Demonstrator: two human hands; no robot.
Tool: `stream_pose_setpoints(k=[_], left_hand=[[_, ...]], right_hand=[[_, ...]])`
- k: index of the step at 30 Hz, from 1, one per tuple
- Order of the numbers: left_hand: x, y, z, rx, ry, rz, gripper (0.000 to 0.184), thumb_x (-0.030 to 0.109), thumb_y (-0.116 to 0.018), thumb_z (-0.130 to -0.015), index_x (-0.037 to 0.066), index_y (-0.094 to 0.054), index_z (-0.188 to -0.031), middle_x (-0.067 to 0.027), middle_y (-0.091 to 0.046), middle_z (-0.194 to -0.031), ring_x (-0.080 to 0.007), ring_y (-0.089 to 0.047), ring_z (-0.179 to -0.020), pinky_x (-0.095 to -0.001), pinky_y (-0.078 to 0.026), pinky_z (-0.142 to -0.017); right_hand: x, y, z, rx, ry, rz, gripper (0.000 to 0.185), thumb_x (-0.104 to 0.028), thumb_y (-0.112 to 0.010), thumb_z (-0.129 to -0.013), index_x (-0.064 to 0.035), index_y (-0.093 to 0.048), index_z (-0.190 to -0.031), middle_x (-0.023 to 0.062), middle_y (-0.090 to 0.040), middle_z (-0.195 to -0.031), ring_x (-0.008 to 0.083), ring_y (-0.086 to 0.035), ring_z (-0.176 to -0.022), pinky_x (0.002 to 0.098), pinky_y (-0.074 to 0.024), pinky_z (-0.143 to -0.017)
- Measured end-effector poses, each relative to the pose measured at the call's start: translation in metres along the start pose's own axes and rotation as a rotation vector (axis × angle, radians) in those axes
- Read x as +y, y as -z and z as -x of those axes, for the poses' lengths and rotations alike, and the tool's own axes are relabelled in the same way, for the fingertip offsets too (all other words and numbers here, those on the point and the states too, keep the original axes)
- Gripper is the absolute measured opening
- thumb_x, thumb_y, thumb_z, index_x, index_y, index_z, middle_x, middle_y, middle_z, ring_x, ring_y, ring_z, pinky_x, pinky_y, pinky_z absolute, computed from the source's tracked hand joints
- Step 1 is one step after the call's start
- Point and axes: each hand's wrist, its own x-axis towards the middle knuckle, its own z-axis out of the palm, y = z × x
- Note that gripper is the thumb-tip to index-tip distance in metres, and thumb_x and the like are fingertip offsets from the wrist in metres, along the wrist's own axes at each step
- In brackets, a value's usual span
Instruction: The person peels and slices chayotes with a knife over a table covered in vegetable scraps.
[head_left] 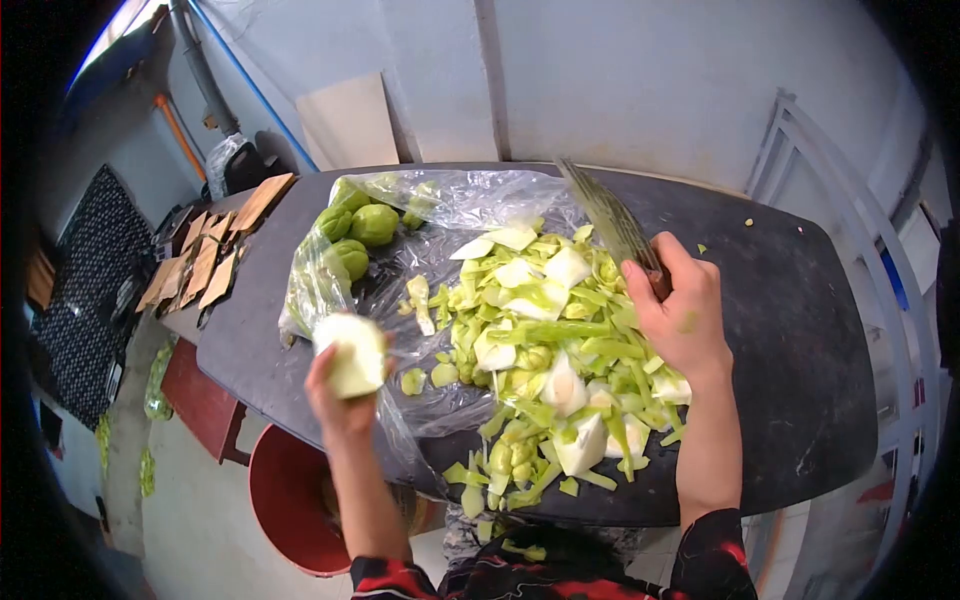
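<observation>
My left hand (pixel 340 405) is closed around a pale, peeled chayote (pixel 355 355), held above the table's front left part. A broad-bladed knife (pixel 610 215) is gripped in my right hand (pixel 688 310), its blade pointing up and away to the left and smeared with green. Between my hands lies a heap of green peelings (pixel 600 345), with white peeled chayote pieces (pixel 567 385) among it. Whole green chayotes (pixel 374 226) sit in a clear plastic bag (pixel 480 190) spread over the table's back left.
The dark table (pixel 790 350) bears a few scraps at its far right. Below its front left edge stands a red bucket (pixel 270 500). Wooden pieces (pixel 205 260) lie at the left. A grey metal railing (pixel 860 210) runs along the right, and a wall rises behind.
</observation>
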Motion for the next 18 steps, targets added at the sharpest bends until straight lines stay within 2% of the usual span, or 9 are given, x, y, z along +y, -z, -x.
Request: stream_pose_setpoints(k=[2,4,6,8,10,12,14,16,18], left_hand=[[0.028,0.051,0.033,0.211,-0.178,-0.110,0.060,0.021,-0.058,-0.088,0.006,-0.041,-0.143,-0.0164,-0.059,-0.122,-0.0334,-0.063,-0.109,-0.0464,-0.059,-0.077],[0.058,0.113,0.068,0.279,-0.359,-0.418,0.060,0.007,-0.058,-0.085,0.007,-0.040,-0.143,-0.0150,-0.058,-0.122,-0.0345,-0.063,-0.104,-0.0522,-0.057,-0.079],[0.070,0.181,0.096,0.518,-0.409,-0.700,0.060,-0.002,-0.052,-0.083,0.005,-0.043,-0.141,-0.0134,-0.058,-0.119,-0.0271,-0.063,-0.099,-0.0435,-0.056,-0.081],[0.068,0.292,0.127,0.563,-0.329,-1.190,0.055,-0.004,-0.051,-0.078,0.003,-0.051,-0.132,-0.0125,-0.059,-0.115,-0.0211,-0.061,-0.098,-0.0349,-0.054,-0.078],[0.041,0.329,0.158,0.628,-0.051,-1.255,0.044,-0.004,-0.052,-0.074,0.001,-0.061,-0.117,-0.0096,-0.063,-0.103,-0.0197,-0.062,-0.090,-0.0347,-0.053,-0.074],[0.005,0.363,0.181,0.562,0.097,-1.385,0.032,-0.003,-0.054,-0.075,0.000,-0.064,-0.105,-0.0072,-0.066,-0.090,-0.0204,-0.063,-0.083,-0.0363,-0.053,-0.073],[-0.031,0.371,0.199,0.527,0.336,-1.541,0.023,0.005,-0.059,-0.080,-0.002,-0.065,-0.101,-0.0062,-0.066,-0.083,-0.0191,-0.062,-0.079,-0.0354,-0.052,-0.071],[-0.054,0.365,0.208,0.570,0.616,-1.241,0.025,0.017,-0.063,-0.086,-0.003,-0.066,-0.101,-0.0077,-0.068,-0.084,-0.0185,-0.063,-0.080,-0.0348,-0.052,-0.069],[-0.057,0.389,0.209,0.545,0.623,-1.130,0.029,0.025,-0.063,-0.089,-0.003,-0.068,-0.097,-0.0082,-0.068,-0.080,-0.0188,-0.062,-0.074,-0.0345,-0.051,-0.067]], right_hand=[[0.004,0.010,0.005,0.000,0.023,0.046,0.020,-0.008,-0.067,-0.087,0.0004,-0.049,-0.082,0.0159,-0.055,-0.059,0.0310,-0.058,-0.050,0.0369,-0.0416,-0.049],[0.014,0.015,0.013,-0.003,0.042,0.084,0.020,-0.008,-0.067,-0.087,0.0001,-0.050,-0.082,0.0158,-0.055,-0.060,0.0307,-0.058,-0.051,0.0371,-0.0423,-0.049],[0.025,0.019,0.025,-0.106,0.037,0.123,0.020,-0.008,-0.067,-0.088,-0.0001,-0.050,-0.083,0.0152,-0.057,-0.062,0.0309,-0.060,-0.053,0.0372,-0.0438,-0.050],[0.034,0.018,0.041,-0.182,-0.013,0.133,0.017,-0.007,-0.067,-0.087,-0.0004,-0.052,-0.084,0.0146,-0.059,-0.065,0.0316,-0.062,-0.056,0.0379,-0.0456,-0.051],[0.044,0.012,0.055,-0.264,0.009,0.144,0.015,-0.006,-0.067,-0.086,-0.0009,-0.053,-0.085,0.0144,-0.061,-0.068,0.0320,-0.063,-0.058,0.0388,-0.0469,-0.052],[0.043,0.009,0.064,-0.300,-0.002,0.131,0.014,-0.005,-0.067,-0.085,-0.0014,-0.054,-0.085,0.0144,-0.062,-0.071,0.0322,-0.063,-0.060,0.0395,-0.0476,-0.053],[0.045,0.009,0.071,-0.351,0.034,0.165,0.014,-0.005,-0.067,-0.085,-0.0012,-0.053,-0.085,0.0140,-0.062,-0.072,0.0326,-0.063,-0.061,0.0395,-0.0476,-0.052],[0.043,0.011,0.077,-0.342,0.003,0.148,0.014,-0.005,-0.068,-0.084,-0.0002,-0.055,-0.085,0.0138,-0.061,-0.070,0.0305,-0.062,-0.058,0.0373,-0.0464,-0.052],[0.042,0.013,0.081,-0.331,-0.029,0.131,0.013,-0.005,-0.069,-0.084,0.0009,-0.057,-0.084,0.0136,-0.060,-0.067,0.0284,-0.060,-0.055,0.0352,-0.0452,-0.052]])
